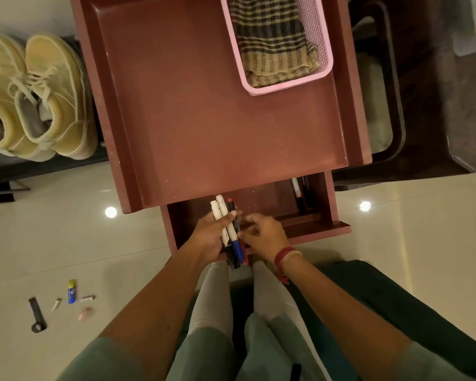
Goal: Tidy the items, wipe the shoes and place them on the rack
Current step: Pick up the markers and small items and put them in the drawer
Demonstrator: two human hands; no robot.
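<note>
The left hand (210,233) grips a bundle of markers (228,224), fingers and thumb curled round the barrels. The white ends stick out beyond the knuckles, and the blue, black and red caps hang below the palm. Just to its right, the right hand (261,232) has its fingers curled. Its fingertips meet the side of the bundle near the blue cap, but blur there hides whether they actually pinch a marker.

Both hands hover over the open drawer (270,200) of a reddish-brown bench (198,111). Two more pens (300,193) lie in the drawer, off to the right of the right hand. Beyond the hands, on the bench top, a pink basket (261,89) holds a folded checked cloth (270,39).

Far to the left of the left hand and beyond it, a pair of pale yellow lace-up shoes (41,100) sits on a dark rack (0,171). On the floor (121,270), left of the forearm, lie a blue glue stick (71,292) and a few small bits.
</note>
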